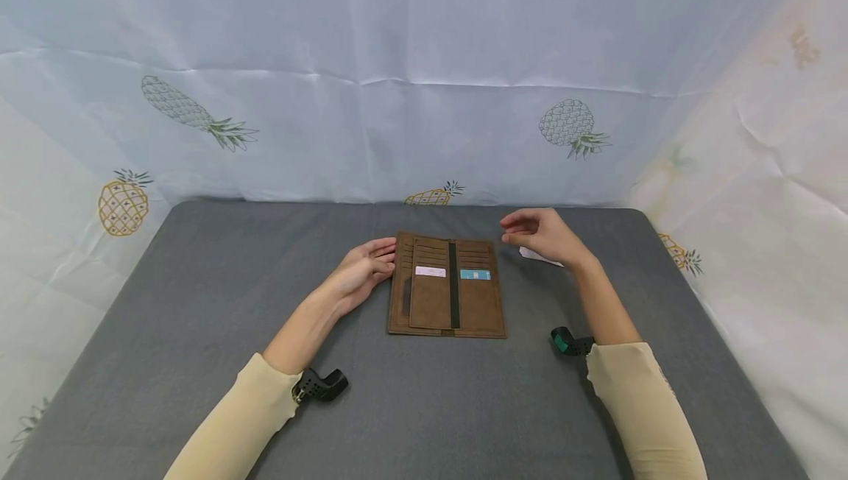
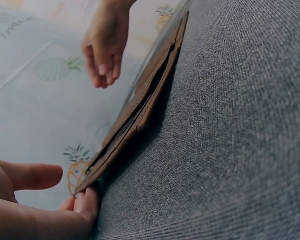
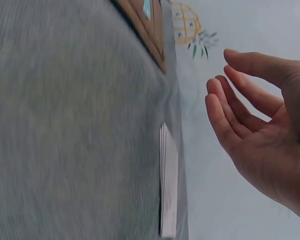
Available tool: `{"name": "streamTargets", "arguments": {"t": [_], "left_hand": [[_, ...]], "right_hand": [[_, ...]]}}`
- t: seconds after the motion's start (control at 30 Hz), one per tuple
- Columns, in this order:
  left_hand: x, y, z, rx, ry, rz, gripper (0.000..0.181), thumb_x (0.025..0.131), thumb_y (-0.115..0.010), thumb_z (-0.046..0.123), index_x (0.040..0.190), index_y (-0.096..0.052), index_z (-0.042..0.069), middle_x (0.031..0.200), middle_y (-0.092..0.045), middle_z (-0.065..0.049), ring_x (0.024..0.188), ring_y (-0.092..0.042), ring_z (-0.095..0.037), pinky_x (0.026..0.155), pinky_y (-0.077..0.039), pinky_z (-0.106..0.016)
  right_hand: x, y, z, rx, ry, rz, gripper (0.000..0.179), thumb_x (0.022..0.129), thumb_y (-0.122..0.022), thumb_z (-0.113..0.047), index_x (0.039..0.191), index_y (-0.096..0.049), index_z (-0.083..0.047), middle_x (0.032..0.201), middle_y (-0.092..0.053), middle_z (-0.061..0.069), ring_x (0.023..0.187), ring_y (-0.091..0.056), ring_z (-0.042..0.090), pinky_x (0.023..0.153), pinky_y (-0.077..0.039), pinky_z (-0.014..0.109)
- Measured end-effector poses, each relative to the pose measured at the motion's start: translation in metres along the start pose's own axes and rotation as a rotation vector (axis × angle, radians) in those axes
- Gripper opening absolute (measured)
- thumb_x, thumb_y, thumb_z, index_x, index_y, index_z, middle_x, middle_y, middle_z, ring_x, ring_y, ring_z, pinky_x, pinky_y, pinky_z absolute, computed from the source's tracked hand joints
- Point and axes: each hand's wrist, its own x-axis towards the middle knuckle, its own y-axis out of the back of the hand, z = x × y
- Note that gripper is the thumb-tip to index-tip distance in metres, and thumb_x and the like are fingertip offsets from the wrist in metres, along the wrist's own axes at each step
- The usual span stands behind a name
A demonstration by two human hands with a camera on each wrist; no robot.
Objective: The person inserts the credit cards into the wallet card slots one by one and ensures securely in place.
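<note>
A brown bifold wallet [image 1: 433, 303] lies unfolded on the grey table, with a pale pink card [image 1: 430, 272] and a blue card [image 1: 475, 274] showing in its slots. At its left edge is my left hand [image 1: 361, 274]; in the left wrist view the fingertips [image 2: 87, 202] touch the wallet's lower corner while the thumb stands apart from it. My right hand [image 1: 539, 233] hovers past the wallet's upper right corner, fingers loosely bent and nothing in them. Below it, partly hidden in the head view, rests a small stack of white cards [image 3: 169, 185].
Grey cloth covers the table [image 1: 265, 237]. White curtains [image 1: 397, 134] printed with pineapples hang behind it and at both sides. Each wrist wears a black strap, the left one [image 1: 324, 386] and the right one [image 1: 571, 341] both close above the tabletop.
</note>
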Motion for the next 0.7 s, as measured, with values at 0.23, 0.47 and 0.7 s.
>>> {"name": "streamTargets", "arguments": {"t": [0.23, 0.47, 0.7], "left_hand": [[0.000, 0.000, 0.000, 0.001, -0.004, -0.001, 0.073, 0.103, -0.045, -0.013, 0.171, -0.021, -0.002, 0.178, -0.023, -0.022, 0.168, -0.023, -0.034, 0.123, -0.035, -0.040], [-0.001, 0.000, 0.000, -0.002, 0.002, -0.001, 0.073, 0.103, -0.044, -0.013, 0.171, -0.022, -0.001, 0.178, -0.023, -0.021, 0.168, -0.023, -0.034, 0.127, -0.032, -0.043], [-0.001, -0.001, 0.001, -0.004, -0.001, -0.003, 0.072, 0.104, -0.045, -0.012, 0.171, -0.022, -0.001, 0.178, -0.023, -0.022, 0.168, -0.023, -0.034, 0.126, -0.033, -0.042]], "right_hand": [[-0.008, 0.015, 0.016, -0.099, -0.062, 0.061, 0.041, 0.104, -0.073, -0.017, 0.139, -0.068, 0.006, 0.130, -0.075, 0.027, 0.111, -0.075, 0.025, 0.086, -0.059, 0.024], [-0.005, 0.019, 0.035, -0.208, -0.103, 0.090, 0.041, 0.101, -0.077, -0.018, 0.133, -0.071, 0.007, 0.121, -0.076, 0.028, 0.104, -0.072, 0.029, 0.076, -0.054, 0.021], [-0.003, 0.020, 0.045, -0.322, -0.112, 0.091, 0.050, 0.097, -0.081, -0.021, 0.135, -0.071, 0.009, 0.130, -0.072, 0.031, 0.111, -0.069, 0.039, 0.083, -0.053, 0.032]]}}
